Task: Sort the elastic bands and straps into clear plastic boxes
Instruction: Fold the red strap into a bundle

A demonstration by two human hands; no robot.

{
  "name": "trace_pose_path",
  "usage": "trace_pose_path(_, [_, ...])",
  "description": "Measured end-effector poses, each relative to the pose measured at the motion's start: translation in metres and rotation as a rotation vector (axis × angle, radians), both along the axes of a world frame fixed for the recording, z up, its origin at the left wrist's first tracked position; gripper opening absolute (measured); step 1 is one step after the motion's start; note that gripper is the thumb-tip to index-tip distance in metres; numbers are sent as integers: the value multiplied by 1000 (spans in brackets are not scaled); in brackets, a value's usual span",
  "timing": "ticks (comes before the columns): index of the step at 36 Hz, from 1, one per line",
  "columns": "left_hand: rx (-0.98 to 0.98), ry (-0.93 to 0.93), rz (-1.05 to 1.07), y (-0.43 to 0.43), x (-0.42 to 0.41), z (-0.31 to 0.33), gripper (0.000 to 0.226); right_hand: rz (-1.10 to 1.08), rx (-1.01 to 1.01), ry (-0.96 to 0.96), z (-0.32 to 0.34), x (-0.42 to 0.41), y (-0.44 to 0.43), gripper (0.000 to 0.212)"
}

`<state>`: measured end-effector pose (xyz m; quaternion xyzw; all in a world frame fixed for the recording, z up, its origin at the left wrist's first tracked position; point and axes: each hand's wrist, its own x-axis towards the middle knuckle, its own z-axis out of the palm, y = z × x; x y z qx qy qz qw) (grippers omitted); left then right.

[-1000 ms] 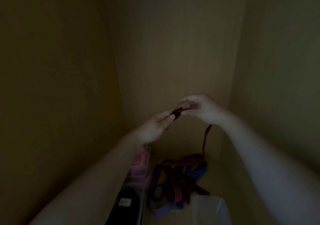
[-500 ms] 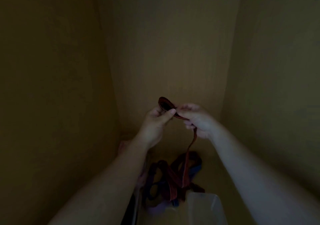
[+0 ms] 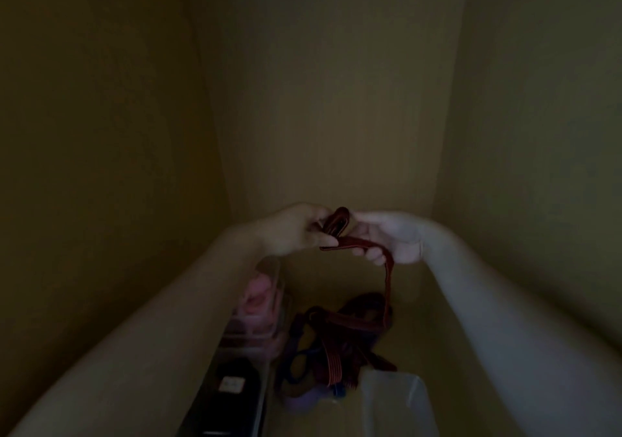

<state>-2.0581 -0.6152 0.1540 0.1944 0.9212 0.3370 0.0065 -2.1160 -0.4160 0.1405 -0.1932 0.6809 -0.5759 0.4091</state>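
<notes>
Dim shot inside a wooden cupboard, with both of your arms reaching in from the near edge. Your left hand (image 3: 296, 231) is curled round the wound-up end of the red strap (image 3: 356, 243), gripping the small coil against the palm. Your right hand (image 3: 395, 240) sits just right of it, almost touching. Its fingertips pinch the coil's right side, and its lower fingers are curled under the flat run of strap.

From the right hand the strap drops straight down, loose, to the pile of straps (image 3: 336, 342) on the cupboard floor (image 3: 420, 335). The pile is tangled: red ribbed bands, dark blue or purple loops, and something pale lilac at its near end. It's too dark to count the pieces.

A clear plastic box (image 3: 397, 399) stands at the near edge, touching or just beside the pile's near right side. Can't tell what is in it.

Left of the pile, under your left forearm, is a clear box with pink rolls (image 3: 261, 298). Nearer on the same side there's a clear box with a black item (image 3: 232, 379) that has a small white label.

The plain wooden back panel (image 3: 336, 100) is behind both hands, with side walls to the left and right.
</notes>
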Motion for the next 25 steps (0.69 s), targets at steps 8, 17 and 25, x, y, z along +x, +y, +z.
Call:
trace_pose_path(8, [-144, 76, -22, -7, -3, -7, 20, -7, 134, 103, 4, 1, -4, 57])
trace_pose_path(17, [874, 16, 30, 9, -4, -38, 40, -90, -367, -30, -4, -1, -6, 34])
trace_pose_path(25, [708, 101, 123, 12, -7, -35, 15, -115, -67, 63, -3, 1, -6, 34])
